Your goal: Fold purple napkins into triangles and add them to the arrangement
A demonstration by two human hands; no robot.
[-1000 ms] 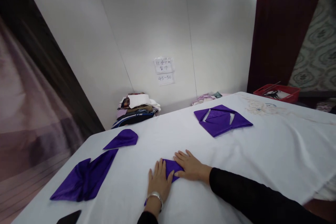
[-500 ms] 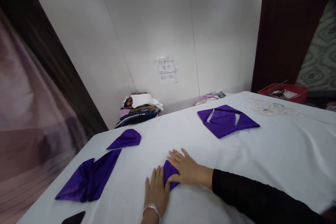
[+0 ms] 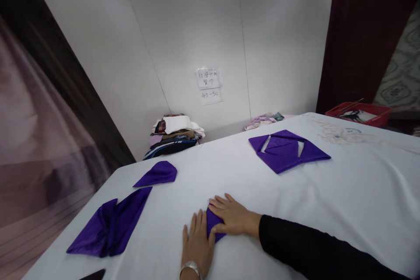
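A small folded purple cloth napkin (image 3: 213,223) lies on the white tablecloth at the lower middle, partly covered by both hands. My left hand (image 3: 197,238), with a silver bracelet at the wrist, rests flat along its left edge, fingers stretched forward. From the right, my right hand (image 3: 231,216) presses flat over the napkin's right side with fingers spread. Both hands are open, and neither grips the cloth. The napkin's underside and right part are hidden.
To the left lie a folded purple piece (image 3: 158,173) and a larger purple cloth (image 3: 110,223). Farther right is another folded purple cloth (image 3: 288,151) with two gaps. Stacked fabrics (image 3: 175,135) stand by the wall beyond the edge. A red basket (image 3: 364,113) sits far right.
My right hand has shifted slightly down and left over the napkin. My left hand stays beside it, nearly unmoved. The camera view has shifted a little.
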